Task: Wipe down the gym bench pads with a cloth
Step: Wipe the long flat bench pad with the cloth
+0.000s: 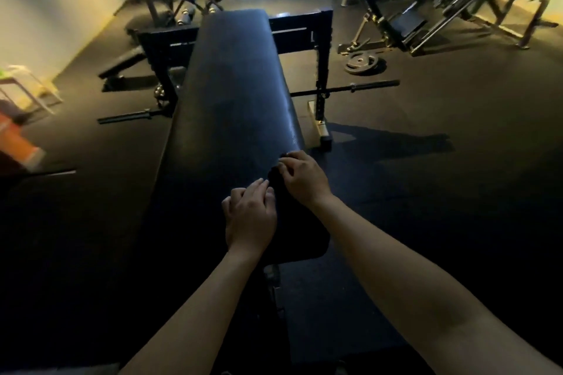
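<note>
A long black padded bench (234,94) runs away from me down the middle of the view. A dark cloth (275,175) lies on its near right part, hard to tell from the pad in the dim light. My right hand (301,176) grips the cloth's far edge with curled fingers at the pad's right side. My left hand (251,215) lies just below it, its fingertips on the cloth's near edge.
A barbell (350,89) crosses low under the bench on its black rack (323,49). A weight plate (361,62) lies on the dark rubber floor to the right. More machines stand at the back, and a stool (27,85) stands by the left wall.
</note>
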Motion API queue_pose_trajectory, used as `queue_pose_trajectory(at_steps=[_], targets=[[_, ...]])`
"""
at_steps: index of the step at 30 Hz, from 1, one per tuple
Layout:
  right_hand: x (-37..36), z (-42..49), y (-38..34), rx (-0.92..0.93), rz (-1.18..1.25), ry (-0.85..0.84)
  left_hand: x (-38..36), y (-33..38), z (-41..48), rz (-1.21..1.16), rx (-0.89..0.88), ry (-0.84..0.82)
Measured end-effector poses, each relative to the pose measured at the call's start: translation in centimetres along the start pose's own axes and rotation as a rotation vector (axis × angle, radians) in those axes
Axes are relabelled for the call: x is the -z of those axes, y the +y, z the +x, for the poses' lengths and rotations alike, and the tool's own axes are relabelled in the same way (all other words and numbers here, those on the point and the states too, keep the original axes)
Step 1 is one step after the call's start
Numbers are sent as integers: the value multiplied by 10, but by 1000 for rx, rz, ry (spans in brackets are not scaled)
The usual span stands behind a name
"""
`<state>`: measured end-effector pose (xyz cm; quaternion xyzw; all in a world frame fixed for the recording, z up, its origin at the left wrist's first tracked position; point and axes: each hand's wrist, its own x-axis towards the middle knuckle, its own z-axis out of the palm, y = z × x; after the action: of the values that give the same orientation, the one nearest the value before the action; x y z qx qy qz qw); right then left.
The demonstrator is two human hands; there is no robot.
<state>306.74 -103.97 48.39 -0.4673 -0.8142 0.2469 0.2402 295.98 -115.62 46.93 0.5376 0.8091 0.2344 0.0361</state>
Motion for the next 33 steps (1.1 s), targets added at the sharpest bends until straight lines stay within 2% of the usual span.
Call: queue_pose_trajectory(at_steps=[4, 8, 12, 16, 19, 24, 28, 33], targets=[[5, -45, 13, 92, 84, 38, -6, 21, -8, -69, 89, 71], [3, -82, 25, 92, 149, 103, -17, 41, -21, -117, 61, 97], [4, -52, 31, 101, 145, 105, -17, 38, -21, -119, 46, 144], [4, -4, 31, -1, 179, 61, -18, 37, -22, -120, 35, 147], [5, -19, 28, -3, 186, 28, -18, 37, -21, -136, 37, 163], [6, -73, 27, 1, 128, 106, -17, 36, -22, -198, 32, 157], [2, -66, 8, -15, 74, 77, -4, 24, -27, -291, -24, 77], [-17, -57, -28, -18, 10, 34, 19, -34, -35, -156, -108, 93]])
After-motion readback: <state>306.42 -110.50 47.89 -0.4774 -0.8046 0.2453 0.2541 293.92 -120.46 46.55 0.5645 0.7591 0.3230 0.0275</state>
